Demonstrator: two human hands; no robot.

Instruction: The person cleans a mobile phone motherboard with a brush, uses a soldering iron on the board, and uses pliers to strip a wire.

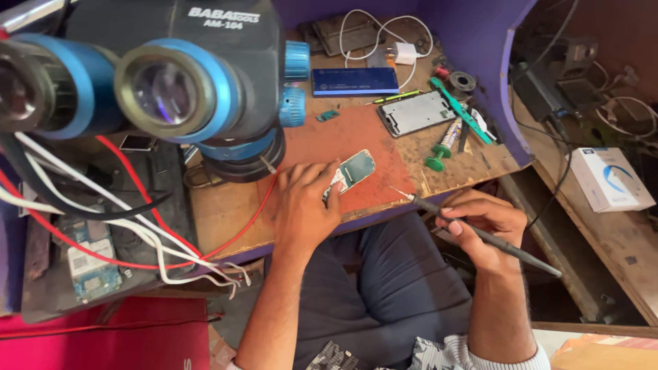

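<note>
A small greenish circuit board [355, 169] is pinned flat on the red mat [343, 140] near the front edge of the worktop [226, 212]; it is pressed down by the fingertips of the left hand [305, 205], whose fingers are curled narrowly over the board's near-left end, with the board's far end left uncovered; the right hand [480, 223] is closed around a dark soldering iron [480, 233], which is held like a pen, its thin metal tip pointed left towards the board but kept apart from it, just off the worktop's front edge, and its handle trailed out to the right past the wrist; a microscope [178, 75] with 2 blue-ringed eyepieces is seen above and left of the left hand, and red, white and black wires [137, 233] are draped beneath it; further back on the worktop a phone frame [417, 113] is laid face up, with a blue box [354, 81] just behind it and to its left, a white charger [404, 53] with its cable behind that, and green tools [452, 130] just beside the frame on the right; a white box [610, 179] is set on a lower shelf at the far right, well apart from both hands.
</note>
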